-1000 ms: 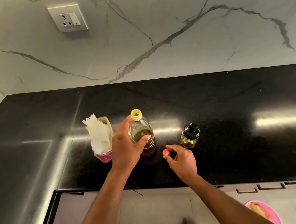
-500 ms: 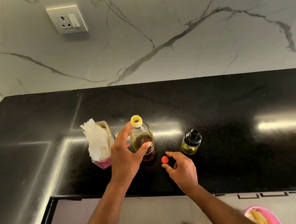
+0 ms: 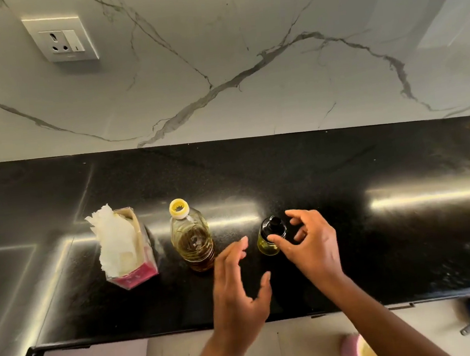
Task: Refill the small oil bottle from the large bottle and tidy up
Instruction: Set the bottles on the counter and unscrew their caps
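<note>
Between the hands and slightly beyond them, the small bottle [image 3: 271, 236] stands upright on the surface [image 3: 350, 253]; the right hand [image 3: 309, 245] is nearer, its fingers curled loosely about the black cap, thumb touching. The left hand [image 3: 238, 286] hovers spread and empty, the uncapped large bottle [image 3: 192, 239] just left of it

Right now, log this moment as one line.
large bottle uncapped, upright | right hand closing on small bottle, cap on | left hand open, empty | counter
</note>
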`<control>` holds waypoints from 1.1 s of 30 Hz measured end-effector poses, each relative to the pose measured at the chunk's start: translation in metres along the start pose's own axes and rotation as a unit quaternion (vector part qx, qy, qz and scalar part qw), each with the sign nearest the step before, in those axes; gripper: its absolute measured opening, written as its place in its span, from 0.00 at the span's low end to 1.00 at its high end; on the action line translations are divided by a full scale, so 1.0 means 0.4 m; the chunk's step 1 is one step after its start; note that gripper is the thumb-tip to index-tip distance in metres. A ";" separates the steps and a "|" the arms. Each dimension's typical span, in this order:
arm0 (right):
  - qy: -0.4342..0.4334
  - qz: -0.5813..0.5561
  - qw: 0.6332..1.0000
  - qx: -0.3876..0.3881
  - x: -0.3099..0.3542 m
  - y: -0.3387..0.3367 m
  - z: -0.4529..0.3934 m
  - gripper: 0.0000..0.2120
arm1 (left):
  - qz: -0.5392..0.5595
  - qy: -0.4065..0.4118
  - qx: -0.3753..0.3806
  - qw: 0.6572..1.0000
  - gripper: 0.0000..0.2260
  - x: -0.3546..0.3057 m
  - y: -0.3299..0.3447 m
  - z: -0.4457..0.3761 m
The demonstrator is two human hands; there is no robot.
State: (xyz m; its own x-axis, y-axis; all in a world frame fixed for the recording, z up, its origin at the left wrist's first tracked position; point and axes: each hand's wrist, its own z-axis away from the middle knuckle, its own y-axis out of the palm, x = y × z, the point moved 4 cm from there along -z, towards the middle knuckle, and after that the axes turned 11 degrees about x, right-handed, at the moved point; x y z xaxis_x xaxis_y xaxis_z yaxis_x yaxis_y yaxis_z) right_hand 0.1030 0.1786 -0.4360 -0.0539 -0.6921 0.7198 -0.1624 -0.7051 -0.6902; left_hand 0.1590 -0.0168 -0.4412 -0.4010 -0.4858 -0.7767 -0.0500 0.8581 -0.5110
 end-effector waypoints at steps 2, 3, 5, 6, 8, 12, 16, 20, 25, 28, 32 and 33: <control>0.023 0.039 0.998 0.050 -0.016 0.021 -0.026 0.36 | 0.037 -0.097 0.039 0.994 0.41 0.044 0.066 -0.020; 0.028 0.046 0.996 0.070 -0.020 0.033 -0.036 0.37 | 0.052 -0.140 0.048 0.988 0.42 0.068 0.093 -0.035; 0.032 0.051 0.994 0.090 -0.025 0.051 -0.053 0.36 | 0.067 -0.200 0.059 0.976 0.42 0.109 0.134 -0.064; 0.031 0.054 0.994 0.093 -0.026 0.055 -0.060 0.35 | 0.067 -0.215 0.064 0.972 0.41 0.122 0.148 -0.076; 0.022 0.064 0.993 0.092 -0.026 0.058 -0.072 0.32 | 0.071 -0.221 0.072 0.970 0.38 0.136 0.167 -0.096; 0.001 0.090 0.991 0.097 -0.015 0.058 -0.081 0.26 | 0.111 -0.186 0.067 0.974 0.26 0.142 0.194 -0.120; 0.008 0.108 0.988 0.112 -0.003 0.056 -0.089 0.25 | 0.158 -0.177 0.038 0.971 0.23 0.141 0.210 -0.134; 0.003 0.112 0.984 0.135 0.006 0.057 -0.098 0.22 | 0.184 -0.169 0.042 0.967 0.21 0.150 0.218 -0.141; -0.053 0.107 0.971 0.206 0.011 0.047 -0.119 0.20 | 0.181 -0.165 0.062 0.968 0.22 0.166 0.217 -0.147; -0.056 0.118 0.953 0.274 0.013 0.041 -0.135 0.28 | 0.176 -0.158 0.070 0.969 0.23 0.168 0.215 -0.150; -0.013 0.121 0.963 0.242 0.012 0.029 -0.136 0.44 | 0.172 -0.154 0.075 0.970 0.23 0.172 0.218 -0.149; 0.007 0.130 0.968 0.213 0.014 0.025 -0.133 0.43 | 0.167 -0.155 0.074 0.971 0.22 0.174 0.219 -0.148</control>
State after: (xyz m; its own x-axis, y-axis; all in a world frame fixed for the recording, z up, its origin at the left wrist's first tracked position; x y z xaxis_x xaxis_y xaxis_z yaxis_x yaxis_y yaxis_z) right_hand 0.0486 0.1761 -0.4349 -0.0525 -0.8542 0.5172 0.2791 -0.5098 -0.8137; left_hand 0.0724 0.0343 -0.5180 -0.0761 -0.2317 -0.9698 0.1761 0.9542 -0.2418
